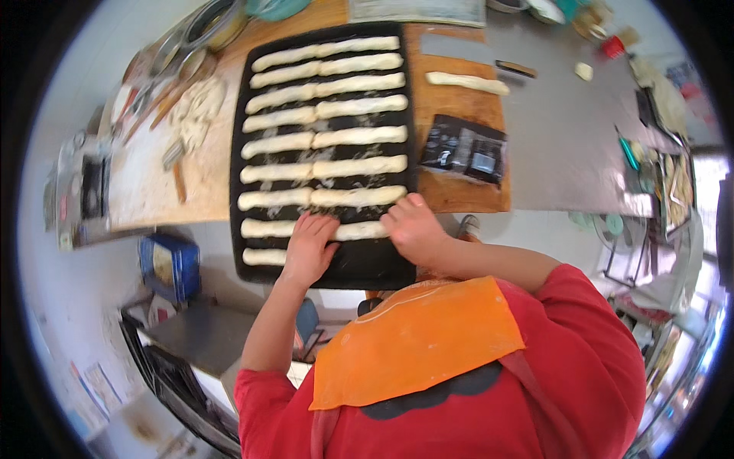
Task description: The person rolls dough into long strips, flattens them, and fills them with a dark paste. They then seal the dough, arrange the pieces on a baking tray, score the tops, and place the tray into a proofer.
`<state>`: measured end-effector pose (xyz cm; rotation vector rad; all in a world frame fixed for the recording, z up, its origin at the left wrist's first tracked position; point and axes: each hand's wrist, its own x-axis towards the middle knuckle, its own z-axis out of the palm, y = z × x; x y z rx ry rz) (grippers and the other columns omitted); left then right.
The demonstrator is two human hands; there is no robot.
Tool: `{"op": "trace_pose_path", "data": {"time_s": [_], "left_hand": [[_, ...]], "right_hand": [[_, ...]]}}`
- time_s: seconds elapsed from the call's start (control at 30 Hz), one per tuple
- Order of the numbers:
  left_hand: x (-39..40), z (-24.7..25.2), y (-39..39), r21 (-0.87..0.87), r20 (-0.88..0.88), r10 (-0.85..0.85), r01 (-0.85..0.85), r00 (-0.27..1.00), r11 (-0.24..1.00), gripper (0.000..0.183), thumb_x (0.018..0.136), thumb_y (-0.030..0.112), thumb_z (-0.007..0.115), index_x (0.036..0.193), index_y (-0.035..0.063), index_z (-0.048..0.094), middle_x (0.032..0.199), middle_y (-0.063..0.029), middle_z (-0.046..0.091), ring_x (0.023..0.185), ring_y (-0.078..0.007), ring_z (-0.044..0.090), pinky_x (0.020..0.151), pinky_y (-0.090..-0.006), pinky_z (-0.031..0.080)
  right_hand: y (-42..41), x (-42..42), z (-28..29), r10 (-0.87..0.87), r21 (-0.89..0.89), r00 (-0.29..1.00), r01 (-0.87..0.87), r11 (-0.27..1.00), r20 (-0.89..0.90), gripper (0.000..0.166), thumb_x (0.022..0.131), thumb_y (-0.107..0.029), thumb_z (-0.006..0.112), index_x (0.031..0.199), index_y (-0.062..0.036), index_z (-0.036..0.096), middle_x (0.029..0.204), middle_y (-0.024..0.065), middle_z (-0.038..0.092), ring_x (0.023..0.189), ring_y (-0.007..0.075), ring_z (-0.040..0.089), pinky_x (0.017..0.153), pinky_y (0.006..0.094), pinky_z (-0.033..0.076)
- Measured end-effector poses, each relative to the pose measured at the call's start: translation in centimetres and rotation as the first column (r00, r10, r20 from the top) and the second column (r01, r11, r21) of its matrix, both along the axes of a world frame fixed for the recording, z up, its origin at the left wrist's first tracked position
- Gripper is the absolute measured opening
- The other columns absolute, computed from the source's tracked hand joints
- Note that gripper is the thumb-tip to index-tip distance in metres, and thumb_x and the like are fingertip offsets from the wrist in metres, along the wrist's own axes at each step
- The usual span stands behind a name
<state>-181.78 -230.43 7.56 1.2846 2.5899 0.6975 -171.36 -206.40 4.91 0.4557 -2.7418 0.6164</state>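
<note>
Strips of raw dough (pixel 358 166) lie in two columns across a black baking tray (pixel 367 267). One strip (pixel 360 231) in the right column, near the tray's front, is between my hands. My left hand (pixel 312 244) is at its left end, where it meets the left column's strip (pixel 266 228). My right hand (pixel 414 225) has its fingers on the right end, by the tray's right rim. A shorter-looking strip (pixel 264 256) lies nearest me, partly hidden by my left hand. Another dough strip (pixel 467 82) rests on the wooden board right of the tray.
A black plastic packet (pixel 465 149) lies on the wooden board (pixel 459 198). A knife handle (pixel 516 69) sticks out beyond it over the metal table (pixel 567 143). To the left are a dough lump (pixel 198 112), a scraper (pixel 179 175) and metal bowls (pixel 213 26).
</note>
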Motion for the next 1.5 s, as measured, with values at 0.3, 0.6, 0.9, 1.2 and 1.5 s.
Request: {"op": "trace_pose_path", "data": {"time_s": [0.3, 0.6, 0.9, 1.2, 1.5], "left_hand": [[4.8, -1.8, 4.2, -0.015, 0.234, 0.033, -0.03, 0.972, 0.999, 0.072, 0.074, 0.01, 0.074, 0.14, -0.0003, 0.046, 0.136, -0.023, 0.051, 0.128, -0.0418, 0.046, 0.114, -0.0584, 0.025], [9.0, -1.9, 8.7, 0.064, 0.007, 0.338, -0.338, 0.941, 0.939, 0.056, 0.091, 0.02, 0.064, 0.142, 0.0031, 0.046, 0.141, -0.0207, 0.049, 0.125, -0.0368, 0.05, 0.105, -0.0493, 0.036], [13.7, 1.9, 30.6, 0.105, -0.1, 0.15, -0.14, 0.984, 0.985, 0.039, 0.08, -0.005, 0.06, 0.118, -0.0015, 0.062, 0.119, -0.0181, 0.065, 0.117, -0.0355, 0.06, 0.114, -0.0537, 0.028], [14.9, 1.4, 41.0, 0.178, 0.116, 0.191, -0.209, 0.975, 0.962, 0.028, 0.082, -0.001, 0.062, 0.11, 0.0005, 0.067, 0.11, -0.0176, 0.069, 0.108, -0.0333, 0.065, 0.105, -0.051, 0.041], [13.5, -1.6, 49.1, 0.106, 0.187, 0.008, -0.028, 0.982, 0.994, 0.035, 0.089, 0.008, 0.063, 0.124, 0.0053, 0.06, 0.125, -0.0134, 0.064, 0.118, -0.0314, 0.058, 0.109, -0.0474, 0.039]], "right_hand": [[3.0, 1.2, 0.1, 0.018, 0.036, 0.997, -0.015, 0.999, -0.081, 0.019, 0.072, -0.022, 0.062, 0.083, -0.0063, 0.065, 0.073, 0.0067, 0.061, 0.087, 0.0238, 0.056, 0.084, 0.037, 0.04], [41.3, 10.1, -1.1, -0.896, 0.038, 0.375, 0.918, 0.394, 0.237, 0.027, 0.082, -0.007, 0.056, 0.107, -0.0077, 0.065, 0.102, 0.0179, 0.067, 0.096, 0.0358, 0.065, 0.084, 0.0461, 0.053], [79.4, 20.8, -7.4, -0.919, 0.507, -0.001, 0.834, 0.216, 0.394, 0.046, 0.077, -0.017, 0.066, 0.122, -0.0082, 0.061, 0.112, 0.0169, 0.068, 0.104, 0.0368, 0.065, 0.088, 0.0453, 0.053], [69.0, 12.8, 4.0, -0.703, -0.154, 0.552, 0.822, 0.548, 0.448, 0.031, 0.069, -0.024, 0.078, 0.092, -0.0053, 0.07, 0.079, 0.0132, 0.07, 0.073, 0.0278, 0.068, 0.068, 0.0384, 0.055], [45.2, 11.8, -4.6, -0.519, -0.303, 0.739, 0.659, 0.688, 0.429, 0.043, 0.081, -0.016, 0.074, 0.116, 0.0039, 0.06, 0.116, 0.0175, 0.064, 0.109, 0.0276, 0.062, 0.086, 0.0414, 0.053]]}}
